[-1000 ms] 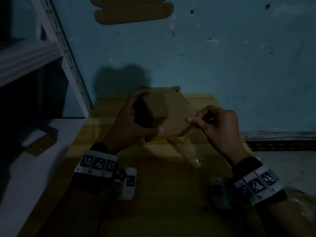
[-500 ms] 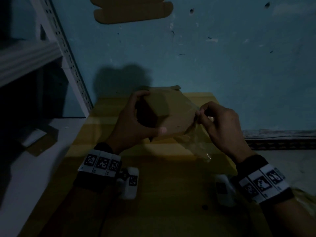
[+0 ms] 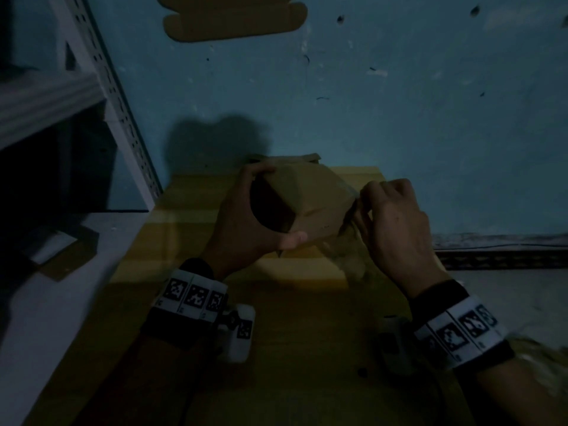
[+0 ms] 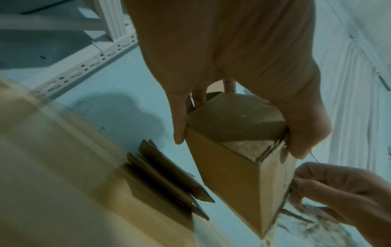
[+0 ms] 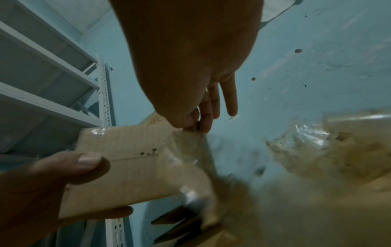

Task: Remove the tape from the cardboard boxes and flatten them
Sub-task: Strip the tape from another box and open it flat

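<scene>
My left hand [image 3: 272,207] grips a small brown cardboard box [image 3: 310,201] above the work surface, thumb on its near face and fingers over the far top edge. My right hand [image 3: 362,197] pinches a strip of clear tape [image 3: 345,241] at the box's right corner. The peeled strip hangs down, crumpled, below that corner. In the right wrist view the thumb and a fingertip [image 5: 203,127] squeeze the tape [image 5: 190,148] just off the edge of the box [image 5: 127,160]. The left wrist view shows the box [image 4: 228,170] end-on, flaps closed.
Both hands work over a large yellowish cardboard surface [image 3: 276,339]. A white slotted metal shelf [image 3: 120,96] stands at the left against the blue wall. Flattened cardboard pieces [image 4: 167,173] lie at the far edge. A crumpled wad of used tape [image 5: 315,142] sits to the right.
My right hand has moved right and slightly up along the box's edge, peeling more tape free. The left hand has turned the box a little.
</scene>
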